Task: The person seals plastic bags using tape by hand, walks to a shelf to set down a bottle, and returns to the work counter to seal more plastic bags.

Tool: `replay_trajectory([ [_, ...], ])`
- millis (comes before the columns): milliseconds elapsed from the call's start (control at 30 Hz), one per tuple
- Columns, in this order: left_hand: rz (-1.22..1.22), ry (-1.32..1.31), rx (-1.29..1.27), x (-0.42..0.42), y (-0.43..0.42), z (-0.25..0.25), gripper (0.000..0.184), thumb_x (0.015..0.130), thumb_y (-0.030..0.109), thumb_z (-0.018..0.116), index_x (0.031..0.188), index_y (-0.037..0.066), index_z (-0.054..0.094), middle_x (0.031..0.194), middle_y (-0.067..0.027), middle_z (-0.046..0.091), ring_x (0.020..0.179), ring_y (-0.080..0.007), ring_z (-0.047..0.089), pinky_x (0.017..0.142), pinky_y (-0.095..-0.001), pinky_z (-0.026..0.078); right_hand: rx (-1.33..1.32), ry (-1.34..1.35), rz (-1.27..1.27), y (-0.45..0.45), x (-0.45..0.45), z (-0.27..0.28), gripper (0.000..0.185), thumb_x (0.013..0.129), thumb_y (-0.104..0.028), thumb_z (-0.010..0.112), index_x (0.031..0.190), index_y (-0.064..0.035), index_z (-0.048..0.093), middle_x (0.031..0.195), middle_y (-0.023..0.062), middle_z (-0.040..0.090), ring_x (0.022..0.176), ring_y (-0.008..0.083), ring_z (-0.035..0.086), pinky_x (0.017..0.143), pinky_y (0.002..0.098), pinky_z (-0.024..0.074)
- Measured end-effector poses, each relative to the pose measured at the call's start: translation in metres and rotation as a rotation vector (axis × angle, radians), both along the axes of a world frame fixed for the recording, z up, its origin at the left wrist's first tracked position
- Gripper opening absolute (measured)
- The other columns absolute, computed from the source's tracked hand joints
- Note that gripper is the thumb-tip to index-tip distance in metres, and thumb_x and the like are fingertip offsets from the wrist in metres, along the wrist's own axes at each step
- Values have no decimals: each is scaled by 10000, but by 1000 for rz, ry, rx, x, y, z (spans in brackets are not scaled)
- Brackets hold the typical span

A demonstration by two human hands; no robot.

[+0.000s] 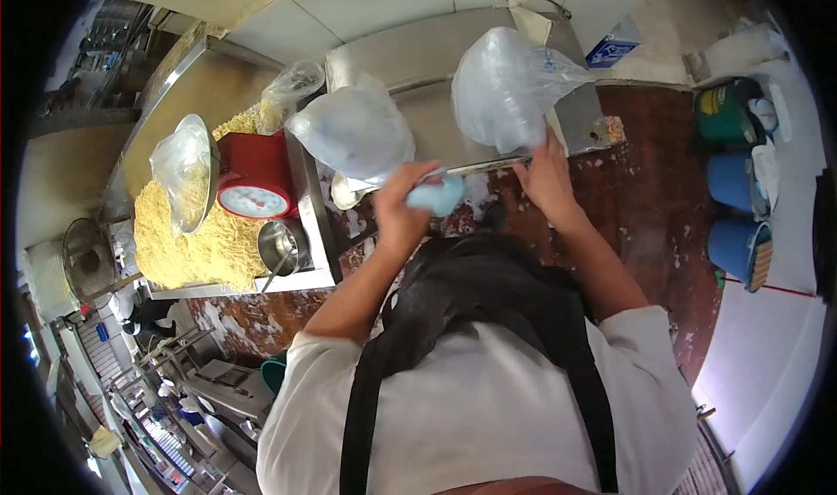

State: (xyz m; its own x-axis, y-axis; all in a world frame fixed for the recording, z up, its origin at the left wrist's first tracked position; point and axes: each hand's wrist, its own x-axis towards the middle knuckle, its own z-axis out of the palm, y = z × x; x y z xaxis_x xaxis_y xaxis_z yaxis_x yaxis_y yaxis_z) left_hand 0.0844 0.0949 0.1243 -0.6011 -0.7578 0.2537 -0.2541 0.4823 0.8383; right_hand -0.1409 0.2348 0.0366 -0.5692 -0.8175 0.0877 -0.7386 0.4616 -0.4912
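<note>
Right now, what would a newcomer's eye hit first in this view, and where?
Probably the heap of yellow strands on the left, with the bright red scale right next to it. Then the two puffed-up plastic bags, straight ahead. Near the centre, the left hand grips a pale blue item, too blurred to identify.

Head camera: on the person's head, above and behind the left hand [401, 209] and right hand [549, 181]
Facing: forward and steeply down, over the white shirt [488, 408] and black apron [488, 286]
Shirt: nearest, on the body side of the hands
Hands: farther off, around mid-frame
Beyond the hands: metal counter [425, 118]
Left of the left hand: red scale [251, 159], inside the view
Right of the right hand: blue bucket [729, 181], toward the edge
Border: curved, dark, wide-angle
</note>
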Motion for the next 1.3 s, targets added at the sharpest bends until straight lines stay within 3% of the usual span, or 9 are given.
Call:
replay_trajectory([
  [33, 21, 52, -55, 11, -5, 31, 305, 728, 14, 770, 1022, 39, 691, 914, -110, 687, 829, -248, 665, 729, -329, 516, 133, 19, -5, 10, 4, 5, 638, 802, -229, 711, 1332, 22, 460, 1323, 285, 471, 1216, 424, 472, 1023, 472, 396],
  [67, 137, 30, -414, 18, -22, 55, 358, 684, 38, 807, 1023, 47, 691, 885, -110, 676, 802, -235, 644, 720, -340, 500, 270, -122, 91, 8, 4, 17, 635, 807, -233, 705, 1335, 20, 460, 1311, 286, 483, 1205, 424, 483, 1010, 473, 405],
  [133, 305, -130, -501, 21, -55, 101, 415, 702, 95, 819, 1088, 49, 675, 924, -120, 610, 811, -247, 580, 727, -348, 478, 540, -410, 289, 0, 13, 42, 629, 818, -242, 692, 1343, 17, 460, 1288, 290, 509, 1182, 425, 506, 986, 475, 423],
  [267, 302, -418, -428, 14, -104, 99, 385, 786, 198, 774, 1107, 23, 653, 983, -183, 603, 906, -316, 594, 798, -389, 479, -147, -447, 445, -60, 61, 51, 584, 903, -267, 638, 1374, 6, 427, 1278, 258, 531, 1181, 417, 520, 988, 449, 434],
  [367, 250, -186, -171, 38, -130, 67, 323, 834, 200, 736, 1079, 11, 641, 964, -156, 635, 891, -263, 598, 791, -362, 483, -475, -521, 352, -117, 83, 35, 609, 904, -277, 665, 1407, -43, 415, 1280, 216, 538, 1152, 359, 554, 951, 408, 461],
  [467, 315, -15, 101, 55, -131, 68, 392, 873, 267, 725, 1105, -33, 624, 1025, -85, 660, 906, -144, 581, 810, -286, 469, -384, -721, 319, -141, 96, 39, 619, 875, -267, 709, 1408, -114, 435, 1256, 192, 536, 1072, 334, 572, 875, 396, 484],
  [733, 280, 108, 75, 119, -147, 40, 393, 917, 228, 657, 1197, -30, 562, 1109, -116, 621, 987, -191, 587, 930, -323, 450, -492, -716, 346, -151, 129, 31, 546, 800, -241, 771, 1281, -128, 540, 1237, 207, 508, 1101, 400, 541, 911, 444, 468],
  [767, 311, 112, 75, 112, -142, 43, 456, 893, 354, 674, 1136, -22, 590, 1041, -81, 609, 954, -165, 532, 885, -308, 422, -488, -729, 341, -151, 130, 33, 525, 789, -231, 776, 1252, -113, 559, 1254, 220, 504, 1131, 421, 527, 943, 463, 458],
  [1300, 387, 214, 201, 143, -155, 25, 505, 877, 324, 683, 1201, -42, 554, 1098, -117, 612, 1000, -200, 571, 913, -327, 446, -519, -715, 347, -150, 142, 26, 512, 785, -165, 756, 1254, -144, 550, 1269, 184, 485, 1161, 404, 507, 974, 455, 450],
])
